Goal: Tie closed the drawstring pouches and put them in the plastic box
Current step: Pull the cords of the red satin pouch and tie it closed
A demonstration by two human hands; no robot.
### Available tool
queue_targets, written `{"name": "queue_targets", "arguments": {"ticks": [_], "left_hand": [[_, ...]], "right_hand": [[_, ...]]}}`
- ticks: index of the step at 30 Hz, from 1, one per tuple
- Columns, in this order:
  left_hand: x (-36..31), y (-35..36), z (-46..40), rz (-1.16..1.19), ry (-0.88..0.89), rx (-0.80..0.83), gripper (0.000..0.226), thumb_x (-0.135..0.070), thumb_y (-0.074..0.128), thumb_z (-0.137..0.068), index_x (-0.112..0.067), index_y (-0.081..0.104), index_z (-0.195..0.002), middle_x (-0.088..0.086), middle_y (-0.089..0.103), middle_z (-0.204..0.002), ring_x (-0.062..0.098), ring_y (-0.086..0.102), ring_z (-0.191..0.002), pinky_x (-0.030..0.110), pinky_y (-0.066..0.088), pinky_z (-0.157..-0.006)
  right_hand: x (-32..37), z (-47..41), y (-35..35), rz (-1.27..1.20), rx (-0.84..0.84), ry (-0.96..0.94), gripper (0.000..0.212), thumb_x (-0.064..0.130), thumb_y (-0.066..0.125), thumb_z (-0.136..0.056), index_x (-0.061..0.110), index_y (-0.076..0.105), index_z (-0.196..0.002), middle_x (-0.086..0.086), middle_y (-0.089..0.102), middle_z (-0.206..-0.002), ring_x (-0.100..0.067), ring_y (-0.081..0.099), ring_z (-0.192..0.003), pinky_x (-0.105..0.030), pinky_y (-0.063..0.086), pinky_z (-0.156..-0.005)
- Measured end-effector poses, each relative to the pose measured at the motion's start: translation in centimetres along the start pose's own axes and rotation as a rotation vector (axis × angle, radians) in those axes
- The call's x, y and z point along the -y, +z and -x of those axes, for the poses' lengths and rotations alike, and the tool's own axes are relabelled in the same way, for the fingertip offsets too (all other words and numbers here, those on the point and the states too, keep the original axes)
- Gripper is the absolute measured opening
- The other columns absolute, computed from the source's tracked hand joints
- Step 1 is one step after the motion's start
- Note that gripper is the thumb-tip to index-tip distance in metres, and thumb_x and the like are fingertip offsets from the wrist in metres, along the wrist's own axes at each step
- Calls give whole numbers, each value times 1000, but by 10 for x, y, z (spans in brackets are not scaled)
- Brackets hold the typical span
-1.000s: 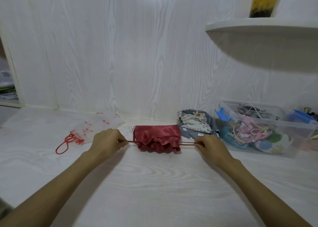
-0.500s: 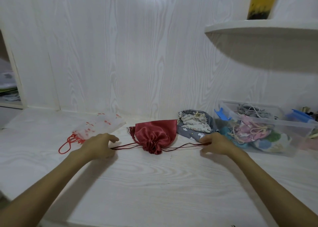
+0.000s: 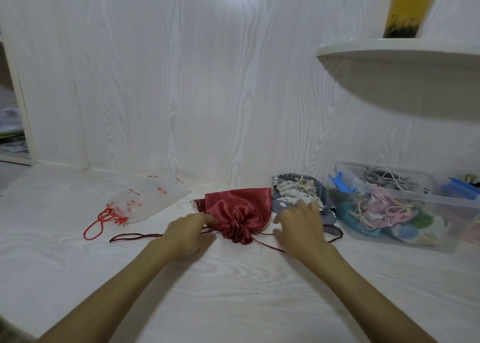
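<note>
Both grips off cords now (L hand (image 3: 188,235) nearer red pouch (image 3: 239,214))

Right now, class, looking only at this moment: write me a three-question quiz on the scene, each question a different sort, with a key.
1. True or false: the red satin pouch lies inside the plastic box.
2. Which lies farthest left? A) white pouch with red print B) grey patterned pouch C) plastic box
3. Fill in: the red satin pouch's gathered mouth lies between the left hand and the ____ hand.

Key: 1 false; 2 A; 3 right.
</note>
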State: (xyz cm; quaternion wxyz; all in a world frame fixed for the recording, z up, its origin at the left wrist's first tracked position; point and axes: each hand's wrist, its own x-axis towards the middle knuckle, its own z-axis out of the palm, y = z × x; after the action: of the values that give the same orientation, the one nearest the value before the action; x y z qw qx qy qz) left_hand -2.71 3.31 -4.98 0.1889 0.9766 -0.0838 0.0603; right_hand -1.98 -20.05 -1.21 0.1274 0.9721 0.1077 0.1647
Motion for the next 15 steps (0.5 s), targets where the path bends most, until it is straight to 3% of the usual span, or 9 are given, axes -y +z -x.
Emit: {"name": "queue_targets", "arguments": {"ticks": [5,8,12,15], "left_hand": [[3,6,-3,31,0,-80,23,-38,61,-89,-27,58,-108,-12,63,-113,14,59,-98,27,41,-77],[5,9,-4,28,23,-89,18,-37,61,-89,-23,63,-100,-8,67,-103,12,58,-86,27,45,-74],[8,9,-4,-88,92,-117,25,-43,57,-90,-21,68,-94,-7,69,-91,13,61,-81,30,49,-72],[11,7,0,-149,201,-127,33,-50,50,-92,-22,65,-84,-8,64,-73,8,52,-63,27,43,-62]], "right_hand": [[15,-5,25,-509,76,-95,29,50,60,-84,28,70,-100,11,68,-109,-14,59,-107,-36,37,-98],[17,-3,32,-568,11,-135,23,42,61,-87,25,72,-98,11,69,-104,-13,62,-99,-28,45,-78],[15,0,35,-561,-3,-182,16,32,56,-93,22,67,-98,6,67,-100,-16,61,-88,-31,46,-73],[4,2,31,-926,92,-129,11,22,56,-93,19,64,-86,3,68,-74,-8,60,-65,-30,52,-65]]}}
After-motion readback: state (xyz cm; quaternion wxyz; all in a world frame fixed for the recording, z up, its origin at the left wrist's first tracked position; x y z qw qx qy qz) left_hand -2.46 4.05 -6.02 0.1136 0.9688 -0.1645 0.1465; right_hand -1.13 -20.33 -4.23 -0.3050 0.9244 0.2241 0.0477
